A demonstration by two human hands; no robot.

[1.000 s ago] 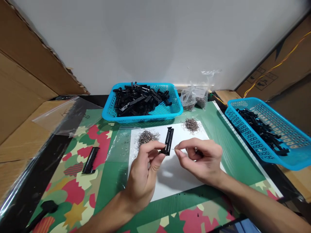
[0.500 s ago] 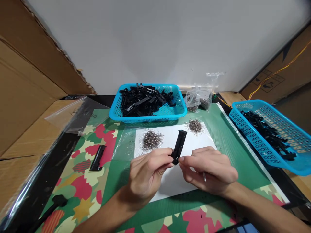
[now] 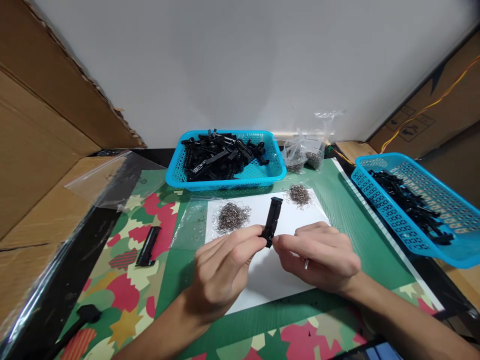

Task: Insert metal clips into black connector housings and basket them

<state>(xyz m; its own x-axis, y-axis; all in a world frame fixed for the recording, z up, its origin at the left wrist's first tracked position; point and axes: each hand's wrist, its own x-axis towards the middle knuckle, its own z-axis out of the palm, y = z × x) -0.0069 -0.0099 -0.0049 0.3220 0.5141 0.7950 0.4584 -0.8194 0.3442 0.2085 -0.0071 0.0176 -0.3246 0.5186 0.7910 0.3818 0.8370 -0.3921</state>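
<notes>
A long, narrow black plastic part point(image 3: 274, 215) stands nearly upright over the white sheet, its lower end pinched in the fingertips of my left hand point(image 3: 228, 262). My right hand point(image 3: 318, 255) is closed, with thumb and index finger at the lower right end of that part. Out of the right hand's curled fingers pokes a thin silver rod point(image 3: 306, 263); the rest of it is hidden. Whether the right fingertips also pinch something small cannot be made out. Behind the hands, two piles of tiny metal pieces, a left pile point(image 3: 231, 217) and a right pile point(image 3: 299, 195), lie on the white paper point(image 3: 258, 290).
A blue basket point(image 3: 225, 184) of black parts stands at the back, another blue basket point(image 3: 397, 210) at the right. Bags of metal pieces point(image 3: 303, 155) lean by the wall. To the left lie a single black part point(image 3: 148, 246) and a black hammer-shaped object point(image 3: 88, 313).
Both hands and the black part have shifted slightly left and up in view, and the part has turned a little. The whole view has also moved slightly.
</notes>
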